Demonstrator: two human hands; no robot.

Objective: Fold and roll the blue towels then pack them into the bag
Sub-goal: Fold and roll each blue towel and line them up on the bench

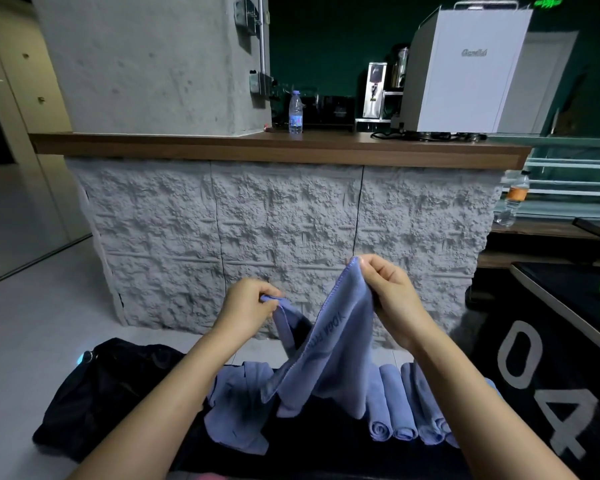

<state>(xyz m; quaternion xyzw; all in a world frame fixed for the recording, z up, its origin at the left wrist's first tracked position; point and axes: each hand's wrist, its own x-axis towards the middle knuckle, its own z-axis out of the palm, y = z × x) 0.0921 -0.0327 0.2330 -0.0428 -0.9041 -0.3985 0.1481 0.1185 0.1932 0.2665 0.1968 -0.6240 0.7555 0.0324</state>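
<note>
I hold a blue towel [329, 358] up in the air by two corners. My left hand [246, 311] pinches one corner, and my right hand [392, 292] pinches the other, a little higher. The cloth hangs down between my forearms. Under it, on a black mat [326, 445], lies a loose, unrolled blue towel [236, 410] at the left. Several rolled blue towels [406, 403] lie side by side at the right. A black bag [108, 386] sits slumped on the floor to the left of the mat.
A rough grey stone-faced counter [284, 244] with a wooden top stands close in front. A water bottle [295, 112] and a white machine [465, 67] sit on it. A black surface with white digits [548, 386] lies at the right, and pale floor [25, 306] spreads to the left.
</note>
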